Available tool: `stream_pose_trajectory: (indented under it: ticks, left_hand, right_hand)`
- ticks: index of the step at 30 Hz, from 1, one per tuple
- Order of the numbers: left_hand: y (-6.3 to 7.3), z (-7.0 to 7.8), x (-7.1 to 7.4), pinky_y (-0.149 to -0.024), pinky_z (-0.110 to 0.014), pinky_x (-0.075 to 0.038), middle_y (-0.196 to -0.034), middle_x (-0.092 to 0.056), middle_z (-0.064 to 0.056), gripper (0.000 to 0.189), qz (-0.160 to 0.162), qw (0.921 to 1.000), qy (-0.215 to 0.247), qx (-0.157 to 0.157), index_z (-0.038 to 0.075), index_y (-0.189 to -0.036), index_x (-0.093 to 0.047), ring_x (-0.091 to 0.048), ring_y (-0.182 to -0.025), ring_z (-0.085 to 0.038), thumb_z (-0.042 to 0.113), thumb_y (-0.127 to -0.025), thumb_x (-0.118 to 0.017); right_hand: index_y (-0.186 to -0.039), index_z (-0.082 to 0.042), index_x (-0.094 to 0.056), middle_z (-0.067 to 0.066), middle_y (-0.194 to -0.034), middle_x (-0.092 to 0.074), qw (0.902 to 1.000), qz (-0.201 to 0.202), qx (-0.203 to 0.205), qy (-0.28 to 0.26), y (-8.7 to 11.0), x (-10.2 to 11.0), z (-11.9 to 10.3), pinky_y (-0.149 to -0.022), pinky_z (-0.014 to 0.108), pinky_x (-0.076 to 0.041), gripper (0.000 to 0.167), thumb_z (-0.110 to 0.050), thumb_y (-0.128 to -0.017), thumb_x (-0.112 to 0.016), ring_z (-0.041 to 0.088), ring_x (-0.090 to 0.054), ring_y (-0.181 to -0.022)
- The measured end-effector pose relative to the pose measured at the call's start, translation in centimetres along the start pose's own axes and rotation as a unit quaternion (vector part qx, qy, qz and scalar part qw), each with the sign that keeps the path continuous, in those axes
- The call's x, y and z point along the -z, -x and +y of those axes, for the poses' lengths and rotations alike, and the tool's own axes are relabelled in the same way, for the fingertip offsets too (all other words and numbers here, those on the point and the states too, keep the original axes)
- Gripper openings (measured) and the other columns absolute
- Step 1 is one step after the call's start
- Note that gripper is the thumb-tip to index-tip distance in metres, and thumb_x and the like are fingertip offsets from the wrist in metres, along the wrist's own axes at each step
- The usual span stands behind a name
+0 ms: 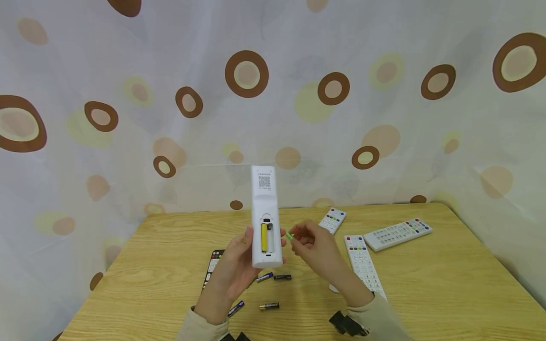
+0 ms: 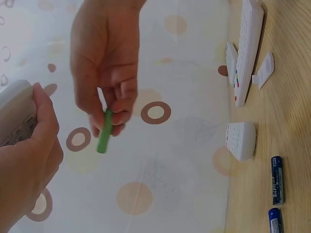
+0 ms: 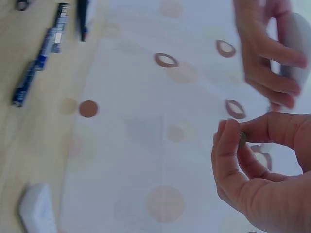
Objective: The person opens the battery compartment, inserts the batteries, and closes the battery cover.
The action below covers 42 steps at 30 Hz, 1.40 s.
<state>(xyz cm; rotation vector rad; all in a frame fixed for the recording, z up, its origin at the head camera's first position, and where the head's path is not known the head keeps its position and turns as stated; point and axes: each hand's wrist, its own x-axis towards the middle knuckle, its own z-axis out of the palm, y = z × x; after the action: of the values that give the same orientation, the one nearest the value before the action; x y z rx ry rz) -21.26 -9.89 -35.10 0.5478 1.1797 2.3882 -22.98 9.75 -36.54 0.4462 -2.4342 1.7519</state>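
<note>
A pale, ring-patterned backdrop (image 1: 281,28) is hanging behind, a wood-grain table (image 1: 431,293) is stretching out before it, three white remotes (image 1: 398,235) are lying toward the right, a black-edged remote (image 1: 211,271) is lying partly hidden toward the left, loose batteries (image 1: 269,306) are resting between them

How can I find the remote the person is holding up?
Look over the wooden table for the left hand. It holds a white remote, back facing the head camera. Unlike the remotes lying on the table, it shows an open battery slot with one yellow battery inside.
</note>
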Motion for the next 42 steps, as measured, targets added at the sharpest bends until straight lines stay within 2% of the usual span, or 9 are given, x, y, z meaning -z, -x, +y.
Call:
stream_pose_trajectory:
  ticks: [6,11,17,22,25,31,36,42]
  left_hand:
    - [-0.2,-0.2,0.0,-0.097,-0.045,-0.047,-0.128,-0.053,-0.012,0.055,-0.01,0.9999,-0.002,0.0,0.004,-0.152,-0.016,-0.056,-0.114,-0.022,0.033,-0.106,-0.024]
    - [-0.2,-0.3,-0.1,-0.098,-0.045,-0.046,-0.129,-0.052,-0.013,0.053,0.002,1.0,-0.008,0.004,0.004,-0.151,-0.02,-0.055,-0.114,-0.022,0.032,-0.106,-0.023]
    - [-0.2,-0.4,0.0,-0.099,-0.046,-0.045,-0.123,-0.052,-0.01,0.053,0.002,0.9999,-0.017,-0.004,-0.001,-0.146,-0.029,-0.054,-0.113,-0.023,0.033,-0.106,-0.028]
    - [-0.2,-0.7,0.0,-0.099,-0.045,-0.045,-0.124,-0.056,-0.011,0.048,-0.016,0.9998,-0.01,-0.011,0.002,-0.143,-0.035,-0.055,-0.112,-0.022,0.03,-0.106,-0.024]
    - [-0.3,-0.8,0.0,-0.099,-0.042,-0.045,-0.126,-0.056,-0.011,0.048,-0.022,0.9996,-0.009,-0.012,0.003,-0.145,-0.034,-0.055,-0.113,-0.023,0.029,-0.107,-0.022]
    - [-0.4,-0.9,-0.2,-0.098,-0.036,-0.045,-0.124,-0.058,-0.009,0.051,-0.008,0.9997,-0.021,-0.006,-0.001,-0.146,-0.031,-0.055,-0.113,-0.02,0.03,-0.107,-0.023]
    - [-0.4,-1.0,-0.2,-0.098,-0.036,-0.044,-0.123,-0.058,-0.009,0.05,-0.009,0.9994,-0.031,-0.01,-0.001,-0.144,-0.034,-0.054,-0.112,-0.019,0.031,-0.106,-0.025]
    - [-0.6,-1.3,0.0,-0.1,-0.038,-0.043,-0.124,-0.056,-0.008,0.052,-0.006,0.999,-0.043,-0.01,-0.003,-0.146,-0.029,-0.052,-0.115,-0.021,0.03,-0.106,-0.027]
  right_hand:
    - [-0.109,0.003,-0.062,0.016,-0.095,-0.063,0.9962,0.033,-0.014,-0.079,1.0,1.5,-2.6,-0.071,0.027,-0.057,0.019,0.0,-0.09,-0.064,0.025,-0.066,-0.081]
    - [-0.107,0.005,-0.065,0.016,-0.096,-0.065,0.9941,0.038,0.001,-0.102,2.1,1.9,-4.5,-0.073,0.028,-0.057,0.02,-0.001,-0.089,-0.067,0.018,-0.067,-0.081]
    - [-0.096,-0.003,-0.07,0.01,-0.095,-0.068,0.996,0.031,0.052,-0.066,3.1,1.5,-6.0,-0.066,0.028,-0.057,0.011,-0.004,-0.085,-0.072,0.016,-0.067,-0.077]
    - [-0.087,-0.005,-0.069,0.007,-0.091,-0.068,0.995,0.037,0.085,-0.038,3.4,1.1,-6.4,-0.063,0.028,-0.057,0.009,0.002,-0.082,-0.072,0.014,-0.067,-0.072]
    - [-0.083,-0.003,-0.069,0.006,-0.087,-0.067,0.9939,0.044,0.099,-0.019,3.4,0.8,-6.6,-0.061,0.027,-0.057,0.009,0.004,-0.08,-0.073,0.011,-0.067,-0.07]
    - [-0.076,-0.006,-0.069,0.0,-0.08,-0.063,0.9883,0.071,0.132,0.026,3.5,0.4,-6.8,-0.06,0.023,-0.056,0.014,0.006,-0.076,-0.075,0.007,-0.064,-0.068]
    - [-0.077,-0.003,-0.069,-0.001,-0.079,-0.06,0.9831,0.076,0.16,0.044,3.6,0.0,-6.7,-0.06,0.021,-0.055,0.013,0.01,-0.076,-0.073,0.007,-0.062,-0.068]
    - [-0.087,0.004,-0.071,0.004,-0.089,-0.06,0.9809,0.047,0.175,0.072,3.9,-0.3,-6.7,-0.066,0.018,-0.055,0.01,0.008,-0.078,-0.074,0.014,-0.063,-0.078]
